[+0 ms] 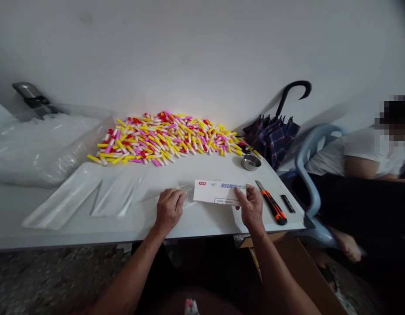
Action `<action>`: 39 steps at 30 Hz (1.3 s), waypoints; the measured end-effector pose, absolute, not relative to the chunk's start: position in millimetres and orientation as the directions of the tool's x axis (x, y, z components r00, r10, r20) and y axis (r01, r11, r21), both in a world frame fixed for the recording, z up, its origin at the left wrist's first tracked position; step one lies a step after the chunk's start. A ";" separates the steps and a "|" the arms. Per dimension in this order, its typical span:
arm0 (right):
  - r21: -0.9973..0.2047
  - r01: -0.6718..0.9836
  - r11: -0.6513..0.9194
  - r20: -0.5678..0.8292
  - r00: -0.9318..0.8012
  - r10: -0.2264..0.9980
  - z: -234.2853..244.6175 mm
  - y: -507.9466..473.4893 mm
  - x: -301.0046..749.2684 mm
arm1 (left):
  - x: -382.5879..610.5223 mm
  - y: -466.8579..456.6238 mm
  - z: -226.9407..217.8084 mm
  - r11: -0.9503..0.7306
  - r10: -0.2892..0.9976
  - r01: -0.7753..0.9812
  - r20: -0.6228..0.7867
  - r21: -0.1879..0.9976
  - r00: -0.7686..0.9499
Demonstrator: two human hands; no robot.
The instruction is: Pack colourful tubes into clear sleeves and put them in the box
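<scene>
My right hand [252,205] pinches the right end of a flat white printed card or thin box [209,192], with a red logo and coloured lettering on its face. At its left end lies a transparent plastic bag [189,197], whose edge my left hand [169,206] grips between thumb and fingers. Whether the card's left end is inside the bag or only beside it, I cannot tell. Behind both hands is a heap of small tubes [166,140] with yellow, red and pink parts and whitish ends.
Right of my hands lie an orange-black utility knife [271,202] and a small black object [288,204]; behind them sits a metal bowl [251,162]. Flat plastic bags [117,192] and a large plastic sack [41,148] are left. A folded umbrella [274,140] and a seated person flank the right.
</scene>
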State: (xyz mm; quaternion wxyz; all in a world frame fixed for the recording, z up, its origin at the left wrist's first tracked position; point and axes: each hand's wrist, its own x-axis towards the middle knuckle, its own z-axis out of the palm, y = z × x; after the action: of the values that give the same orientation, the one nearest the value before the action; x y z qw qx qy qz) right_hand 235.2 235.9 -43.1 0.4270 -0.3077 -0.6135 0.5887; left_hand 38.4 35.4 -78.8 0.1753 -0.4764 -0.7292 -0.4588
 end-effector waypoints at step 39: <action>-0.988 0.138 0.061 -0.064 -0.751 0.657 -21.7 275.2 243.6 | 44.0 32.7 -74.9 0.204 0.608 0.926 0.700 0.317 -0.374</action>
State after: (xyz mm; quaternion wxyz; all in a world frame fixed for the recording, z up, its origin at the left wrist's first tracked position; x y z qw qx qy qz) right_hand 243.6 275.2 -21.7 0.2079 -0.2847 -0.6982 0.6231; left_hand 44.0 32.7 -74.9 0.2183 -0.5152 -0.7445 -0.3642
